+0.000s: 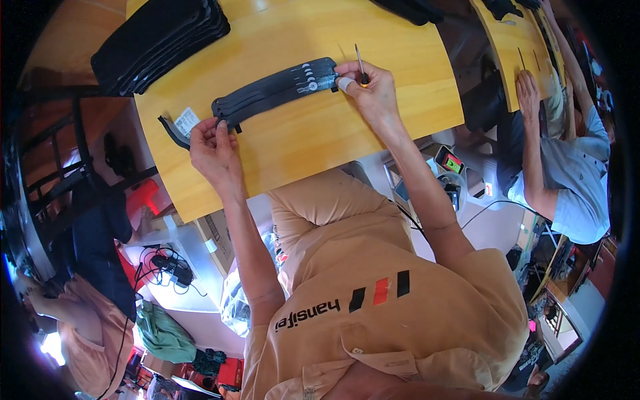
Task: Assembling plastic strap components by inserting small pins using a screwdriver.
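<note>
A long, slightly curved black fabric strip point(275, 85) with white printing near its right end is stretched between my hands, over the table. My left hand point(217, 153) pinches its left end with thumb and fingers. At the other end my right hand point(375, 97) grips the strip between thumb and index finger. That same hand also holds a thin pointed tool point(361, 65), its metal shaft sticking up past the fingers and most of its handle hidden. A white wrap covers the right thumb's tip. Just left of my left hand lies a black band with a white label point(186, 121).
The light wooden table point(300, 150) has a stack of black fabric pieces point(163, 47) at its far left and more black material point(410, 8) at its far edge. To the right, a person in a light shirt point(567, 180) sits at another table. Another person point(93, 327) is at lower left.
</note>
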Motion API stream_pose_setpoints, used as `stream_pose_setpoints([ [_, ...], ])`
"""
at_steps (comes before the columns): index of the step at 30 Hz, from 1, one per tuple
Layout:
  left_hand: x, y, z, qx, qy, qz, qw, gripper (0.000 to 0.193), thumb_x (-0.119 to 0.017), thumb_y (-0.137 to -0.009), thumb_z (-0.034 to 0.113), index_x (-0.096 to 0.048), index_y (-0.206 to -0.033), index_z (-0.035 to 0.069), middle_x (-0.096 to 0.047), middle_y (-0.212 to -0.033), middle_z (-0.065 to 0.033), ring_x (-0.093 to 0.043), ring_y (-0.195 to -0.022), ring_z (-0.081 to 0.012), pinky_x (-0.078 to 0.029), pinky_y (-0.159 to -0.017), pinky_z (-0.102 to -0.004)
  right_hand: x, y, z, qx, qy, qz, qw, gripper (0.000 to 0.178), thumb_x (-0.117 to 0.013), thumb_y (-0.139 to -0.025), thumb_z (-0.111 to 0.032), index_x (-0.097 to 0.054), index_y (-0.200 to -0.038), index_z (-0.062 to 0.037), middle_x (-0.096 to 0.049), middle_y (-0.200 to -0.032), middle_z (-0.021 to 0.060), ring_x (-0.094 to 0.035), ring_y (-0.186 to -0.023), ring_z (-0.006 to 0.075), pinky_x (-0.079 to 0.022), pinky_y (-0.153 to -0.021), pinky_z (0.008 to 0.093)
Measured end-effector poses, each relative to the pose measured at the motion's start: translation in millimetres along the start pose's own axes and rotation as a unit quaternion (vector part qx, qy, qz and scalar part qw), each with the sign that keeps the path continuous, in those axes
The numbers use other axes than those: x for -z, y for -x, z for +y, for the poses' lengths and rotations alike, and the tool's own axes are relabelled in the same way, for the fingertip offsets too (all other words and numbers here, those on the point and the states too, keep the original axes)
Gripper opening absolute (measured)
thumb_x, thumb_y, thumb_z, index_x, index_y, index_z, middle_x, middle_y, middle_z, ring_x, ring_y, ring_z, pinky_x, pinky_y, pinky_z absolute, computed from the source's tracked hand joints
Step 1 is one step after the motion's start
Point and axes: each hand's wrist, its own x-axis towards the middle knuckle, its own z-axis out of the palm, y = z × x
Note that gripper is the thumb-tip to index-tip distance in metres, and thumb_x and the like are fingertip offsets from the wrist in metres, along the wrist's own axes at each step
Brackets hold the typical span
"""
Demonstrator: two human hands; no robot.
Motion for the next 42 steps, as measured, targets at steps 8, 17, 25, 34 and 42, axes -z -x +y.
stream_pose_setpoints([
  [8,2.0,-1.9,-4.0,0.002,-0.001,-0.013,1.000,0.008,-0.057,-0.082,0.003,-0.054,-0.089,0.000,-0.053,-0.069,-0.0023,-0.049,-0.055,-0.0064,-0.041,-0.048,-0.0182,-0.7,-0.6,0.7,0.038,0.041,0.019,0.998,0.015,-0.061,-0.071,0.002,-0.059,-0.086,-0.0011,-0.056,-0.064,0.0015,-0.049,-0.058,0.0064,-0.040,-0.053,0.0211],
  [17,1.9,-1.9,-3.9,0.003,0.014,-0.017,1.000,0.009,-0.059,-0.082,0.004,-0.054,-0.088,0.001,-0.053,-0.069,-0.0017,-0.049,-0.055,-0.0071,-0.040,-0.049,-0.0182,-1.4,-2.0,4.6,0.035,0.020,0.024,0.999,0.015,-0.061,-0.070,0.004,-0.059,-0.084,-0.0016,-0.055,-0.064,0.0011,-0.050,-0.059,0.0070,-0.042,-0.054,0.0207],
  [25,0.5,-2.7,-2.4,0.007,-0.008,-0.016,1.000,0.008,-0.059,-0.082,0.005,-0.054,-0.087,0.001,-0.053,-0.069,-0.0014,-0.049,-0.055,-0.0070,-0.040,-0.048,-0.0180,-2.4,-2.1,5.2,0.038,0.021,0.032,0.999,0.014,-0.061,-0.069,0.004,-0.058,-0.082,-0.0014,-0.053,-0.062,0.0006,-0.050,-0.058,0.0063,-0.042,-0.053,0.0203],
  [34,-0.8,-5.6,-6.7,0.009,0.006,-0.016,1.000,0.008,-0.058,-0.081,0.003,-0.053,-0.087,0.001,-0.053,-0.069,-0.0021,-0.047,-0.053,-0.0072,-0.038,-0.046,-0.0186,-3.1,-1.5,0.0,0.034,0.043,0.041,0.998,0.013,-0.061,-0.069,0.002,-0.059,-0.081,-0.0015,-0.054,-0.061,0.0015,-0.050,-0.057,0.0068,-0.042,-0.052,0.0210],
  [42,-2.4,-4.6,-4.6,0.015,0.025,-0.016,0.999,0.008,-0.059,-0.081,0.003,-0.052,-0.087,0.001,-0.052,-0.068,-0.0020,-0.046,-0.052,-0.0068,-0.037,-0.046,-0.0178,-1.5,-2.2,0.7,0.035,0.053,0.040,0.997,0.012,-0.062,-0.068,0.001,-0.059,-0.080,-0.0014,-0.054,-0.060,0.0022,-0.051,-0.057,0.0081,-0.042,-0.052,0.0228],
])
